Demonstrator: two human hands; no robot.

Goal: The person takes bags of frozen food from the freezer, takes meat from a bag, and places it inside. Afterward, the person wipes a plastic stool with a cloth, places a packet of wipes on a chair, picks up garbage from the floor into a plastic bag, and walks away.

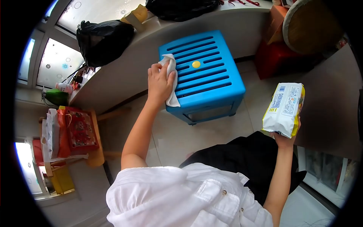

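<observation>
A blue plastic stool (236, 81) with a slatted top and a yellow round spot in its middle stands on the tiled floor. My left hand (159, 81) presses a white cloth or wipe (172, 99) on the stool's left edge, with the fingers closed over it. Part of the cloth hangs over the near left corner. At the right, my right hand (286, 140) grips the lower end of a white and yellow packet (283, 108) with printed labels, held up away from the stool.
Black plastic bags (104, 43) lie on the windowsill. A wooden chair (97, 151) at the left bears a red patterned box (81, 128) and bags. Behind the stool at the right are a red container (268, 60) and a round woven item (308, 28).
</observation>
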